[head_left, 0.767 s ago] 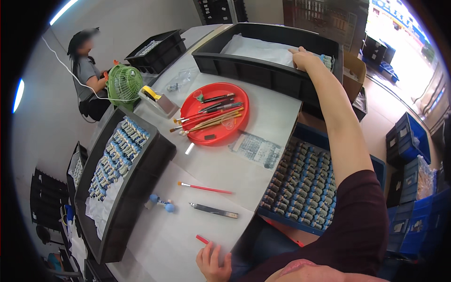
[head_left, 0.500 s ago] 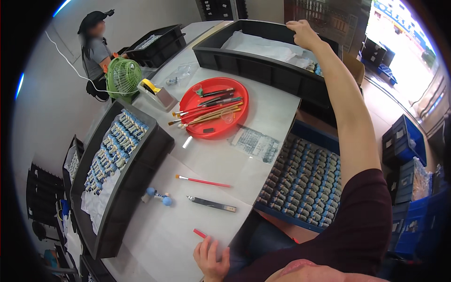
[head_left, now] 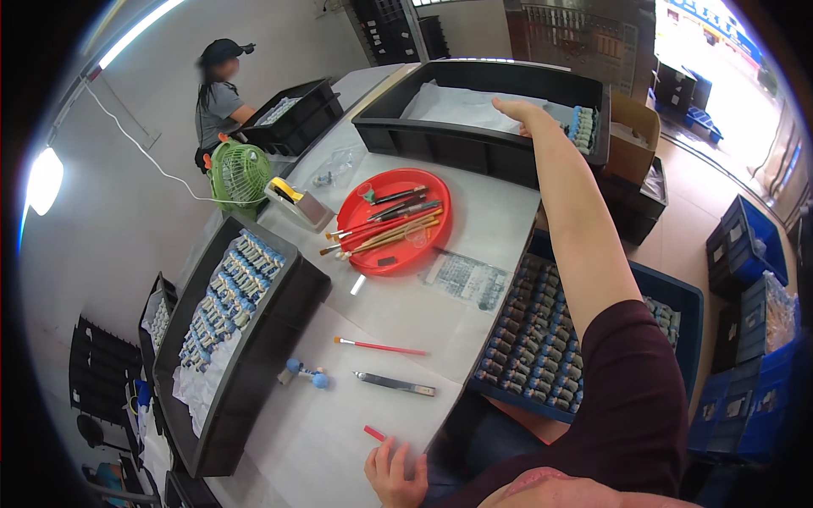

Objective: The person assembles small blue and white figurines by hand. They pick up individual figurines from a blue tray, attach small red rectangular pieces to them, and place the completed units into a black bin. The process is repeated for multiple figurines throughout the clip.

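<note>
Upper right: right hand over white sheet in black tray; grip can't be told. Sheet probably cushions figurines. Bottom centre: left hand loose, empty, near red stick.

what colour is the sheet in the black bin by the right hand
White; the sheet shows best in the head view.
</note>
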The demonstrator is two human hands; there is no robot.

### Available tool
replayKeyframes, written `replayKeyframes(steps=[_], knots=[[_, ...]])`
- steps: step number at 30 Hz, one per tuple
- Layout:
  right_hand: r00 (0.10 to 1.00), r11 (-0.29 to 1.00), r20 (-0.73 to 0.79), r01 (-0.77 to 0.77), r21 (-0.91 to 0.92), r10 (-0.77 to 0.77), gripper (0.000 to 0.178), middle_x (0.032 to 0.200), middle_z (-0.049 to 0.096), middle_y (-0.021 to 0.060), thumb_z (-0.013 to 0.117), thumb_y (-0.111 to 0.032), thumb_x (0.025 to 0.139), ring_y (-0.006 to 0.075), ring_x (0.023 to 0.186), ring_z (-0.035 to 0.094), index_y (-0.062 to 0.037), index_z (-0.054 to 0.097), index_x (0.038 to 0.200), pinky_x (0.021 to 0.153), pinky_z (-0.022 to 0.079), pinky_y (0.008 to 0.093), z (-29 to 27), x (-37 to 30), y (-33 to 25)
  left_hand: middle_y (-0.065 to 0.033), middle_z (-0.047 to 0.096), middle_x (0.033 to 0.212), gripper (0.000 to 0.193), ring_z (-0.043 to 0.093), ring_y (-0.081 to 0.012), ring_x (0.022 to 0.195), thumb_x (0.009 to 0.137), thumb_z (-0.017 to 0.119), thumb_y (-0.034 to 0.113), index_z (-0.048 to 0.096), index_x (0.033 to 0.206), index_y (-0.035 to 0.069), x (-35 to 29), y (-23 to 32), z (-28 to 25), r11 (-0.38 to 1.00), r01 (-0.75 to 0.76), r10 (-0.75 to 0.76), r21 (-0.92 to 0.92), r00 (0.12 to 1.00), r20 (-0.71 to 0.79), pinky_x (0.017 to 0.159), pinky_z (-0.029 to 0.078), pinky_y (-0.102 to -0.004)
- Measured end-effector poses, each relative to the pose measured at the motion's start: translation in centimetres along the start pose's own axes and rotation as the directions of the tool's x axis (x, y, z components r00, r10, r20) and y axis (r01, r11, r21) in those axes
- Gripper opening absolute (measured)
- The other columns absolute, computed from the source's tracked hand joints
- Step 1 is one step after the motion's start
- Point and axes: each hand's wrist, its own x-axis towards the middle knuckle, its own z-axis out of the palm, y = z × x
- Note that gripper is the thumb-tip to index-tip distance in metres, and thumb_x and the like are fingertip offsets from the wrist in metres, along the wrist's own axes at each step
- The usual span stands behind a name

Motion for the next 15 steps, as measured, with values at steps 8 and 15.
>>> replayKeyframes(steps=[8,15], knots=[[0.594,0.849,-0.785,0.495,0.185,-0.175,0.051,0.092,0.067,0.0139,0.08,-0.042,0.058,0.0226,0.085,0.062,-0.002,0.069,0.088,0.077,0.045,0.033,-4.8,2.6,-2.9,-0.0149,0.054,0.113,0.033,0.048,-0.0359,0.101,0.067,0.071,0.019,0.061,0.095,0.005,0.5,1.1,-0.4,1.0,0.027,-0.027,-0.009,0.999,0.035,0.086,0.04,-0.045],[-0.368,0.318,-0.888,0.837,-0.445,-0.274,0.023,0.101,0.065,0.0104,0.055,0.003,0.08,0.0182,0.098,0.059,-0.0043,0.066,0.099,0.083,0.046,0.0262,-18.2,-14.8,-3.3,-0.0171,0.054,0.113,0.032,0.047,-0.0374,0.102,0.071,0.069,0.016,0.06,0.098,0.002,1.1,1.4,-0.8,0.999,0.002,0.0,-0.042,0.999,0.05,0.087,0.038,-0.0457]])
